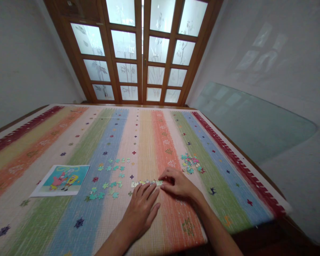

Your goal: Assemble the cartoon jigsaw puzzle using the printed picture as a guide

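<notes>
A short row of joined jigsaw puzzle pieces (134,184) lies on the striped tablecloth in front of me. My left hand (143,202) rests flat, its fingertips on the near edge of that row. At the row's right end, my right hand (173,183) has its thumb and fingers closed around a jigsaw puzzle piece (159,183), which is partly hidden. Loose turquoise and yellowish pieces (113,184) are spread to the left of the row. Off to the right is a heap of mixed pieces (191,163).
A printed cartoon picture (61,180) lies on the left of the striped tablecloth (146,142). The table's near right edge drops away beside my right forearm. Wooden glazed doors (142,53) stand beyond the far edge, and a glass panel (253,121) is at the right wall.
</notes>
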`<move>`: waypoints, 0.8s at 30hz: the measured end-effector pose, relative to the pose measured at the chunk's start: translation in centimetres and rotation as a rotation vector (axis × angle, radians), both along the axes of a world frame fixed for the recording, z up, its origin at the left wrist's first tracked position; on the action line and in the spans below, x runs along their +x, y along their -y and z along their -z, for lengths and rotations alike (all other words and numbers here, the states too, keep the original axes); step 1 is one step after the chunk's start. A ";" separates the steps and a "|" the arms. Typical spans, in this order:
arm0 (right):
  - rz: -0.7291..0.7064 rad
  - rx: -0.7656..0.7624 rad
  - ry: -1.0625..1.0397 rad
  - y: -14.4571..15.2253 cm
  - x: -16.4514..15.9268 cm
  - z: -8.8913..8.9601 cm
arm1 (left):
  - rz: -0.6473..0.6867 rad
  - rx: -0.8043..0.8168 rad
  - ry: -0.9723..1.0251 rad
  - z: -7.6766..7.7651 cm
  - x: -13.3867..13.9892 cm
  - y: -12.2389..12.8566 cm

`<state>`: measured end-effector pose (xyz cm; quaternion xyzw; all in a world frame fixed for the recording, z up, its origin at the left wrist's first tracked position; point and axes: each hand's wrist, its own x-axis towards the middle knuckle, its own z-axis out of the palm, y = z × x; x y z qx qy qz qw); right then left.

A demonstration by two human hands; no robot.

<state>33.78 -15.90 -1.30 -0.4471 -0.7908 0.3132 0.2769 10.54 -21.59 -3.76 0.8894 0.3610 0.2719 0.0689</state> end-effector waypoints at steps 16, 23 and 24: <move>0.006 0.051 -0.003 0.1 -0.3 0.2 | 0.013 -0.006 0.011 -0.5 0.0 0.0; 0.005 0.053 -0.009 0.1 -0.4 0.3 | 0.017 -0.026 0.006 -0.6 -0.1 0.1; 0.007 0.052 -0.008 0.1 -0.4 0.4 | 0.015 -0.029 0.006 -0.6 -0.1 0.1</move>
